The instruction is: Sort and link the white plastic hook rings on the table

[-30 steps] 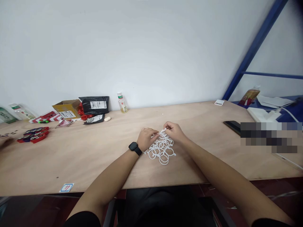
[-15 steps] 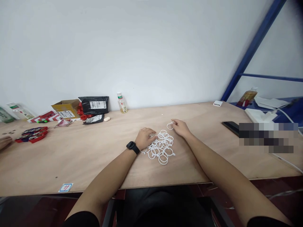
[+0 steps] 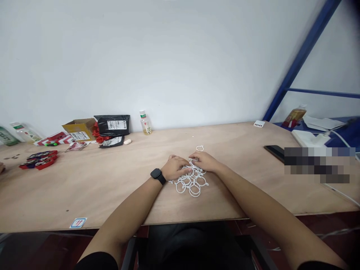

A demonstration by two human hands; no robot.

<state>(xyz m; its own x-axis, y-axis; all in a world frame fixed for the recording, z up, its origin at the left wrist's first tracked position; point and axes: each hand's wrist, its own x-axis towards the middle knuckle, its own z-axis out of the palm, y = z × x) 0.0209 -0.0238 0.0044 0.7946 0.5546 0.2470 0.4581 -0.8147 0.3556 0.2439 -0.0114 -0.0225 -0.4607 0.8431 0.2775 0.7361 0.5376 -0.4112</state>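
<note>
A loose pile of thin white plastic rings with small knobs [image 3: 194, 188] lies on the wooden table in front of me. My left hand [image 3: 176, 167], with a black watch at its wrist, rests over the pile's left side; its fingers are apart and the thumb lies across some rings. At the pile's far right edge is my right hand [image 3: 204, 162], with thumb and fingers bent around a white ring [image 3: 192, 159]; its fingertips are partly hidden. A single white ring [image 3: 200, 148] lies apart, just beyond my right hand.
A bottle [image 3: 145, 123], a black parcel [image 3: 112, 125] and an open cardboard box [image 3: 80, 129] stand along the wall. Red and dark packs [image 3: 39, 160] lie at left, near another person's hand [image 3: 2, 167]. A phone [image 3: 275, 152] and a white multi-port block [image 3: 259, 123] are at right.
My right hand has let go of one ring, which now lies beyond the pile, and has come back left to the pile. My left hand has shifted slightly right over the rings.
</note>
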